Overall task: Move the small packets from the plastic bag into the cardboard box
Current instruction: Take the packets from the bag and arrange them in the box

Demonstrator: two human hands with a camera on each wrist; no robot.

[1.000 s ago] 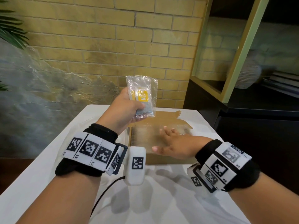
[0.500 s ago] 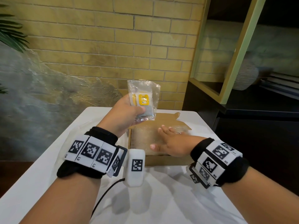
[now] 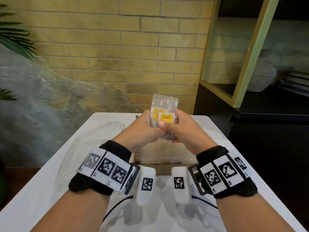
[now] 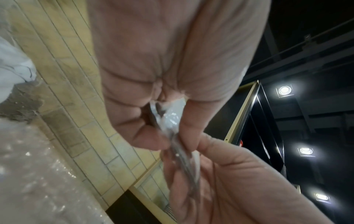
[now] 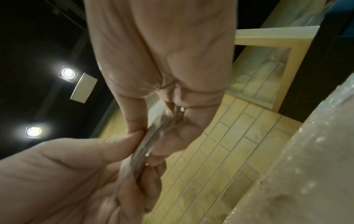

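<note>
A white table (image 3: 50,173) is stretching away toward a yellow brick wall (image 3: 117,47), with a dark shelving unit (image 3: 250,64) standing at two o'clock and palm fronds (image 3: 15,37) reaching in at ten o'clock. At the table's centre a cardboard box (image 3: 160,168) is lying open, clear wrap showing inside it, while a crumpled sheet of clear plastic (image 3: 100,131) is lying on the table at the box's nine o'clock.

Above the box, a person is holding a clear plastic bag (image 3: 164,104) upright with both hands, yellow small packets (image 3: 165,118) showing through its film. The left hand (image 3: 143,129) is gripping the bag's lower left side, thumb pressing the front and fingers curling behind. The right hand (image 3: 182,129) is pinching the lower right side, its thumb lying on a yellow packet.

Both wrist views are looking up along the palms: the left hand (image 4: 153,75) and right hand (image 5: 162,68) are clamping the thin film (image 4: 172,119) between thumb and fingers, the bag edge (image 5: 151,141) running between them.
</note>
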